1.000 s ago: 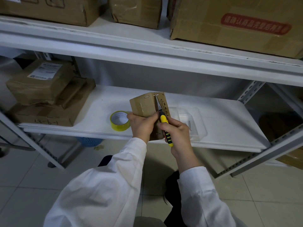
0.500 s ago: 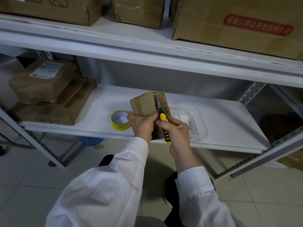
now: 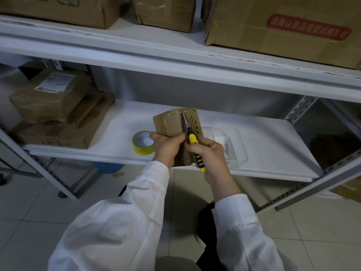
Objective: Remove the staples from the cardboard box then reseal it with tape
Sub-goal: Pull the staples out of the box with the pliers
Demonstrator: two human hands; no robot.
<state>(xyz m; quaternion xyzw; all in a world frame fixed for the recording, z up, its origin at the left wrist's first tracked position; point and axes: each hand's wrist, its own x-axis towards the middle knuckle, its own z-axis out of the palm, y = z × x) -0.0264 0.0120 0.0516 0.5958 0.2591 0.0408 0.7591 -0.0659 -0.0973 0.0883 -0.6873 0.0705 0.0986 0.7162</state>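
— Right hand (image 3: 209, 153) is curling round the yellow-and-black handle of the tool (image 3: 192, 138), pointing its metal tip up at the top edge of the box (image 3: 168, 124).

— And the left hand (image 3: 168, 147)?

— It is gripping the box from the side, holding it upright at the front edge of the shelf (image 3: 273, 143), between the tape (image 3: 143, 142) and the clear tray (image 3: 245, 159). Whether the box is resting on the shelf, I cannot tell.

— Is the tip getting under a staple?

— It is sitting right at one by the top seam, but whether it is under the wire I cannot tell. Another staple (image 3: 172, 114) is showing just to the left.

— So what is worrying you?

— The left thumb is lying just beside the shaft. If the wire gives all at once, I am thinking the tool could jump and gouge the cardboard or tear the flap, leaving a poor face for the tape. A hard pry could also twist the box out of that one-handed grip. And a freed staple could end up springing to the floor instead of dropping into the tray.
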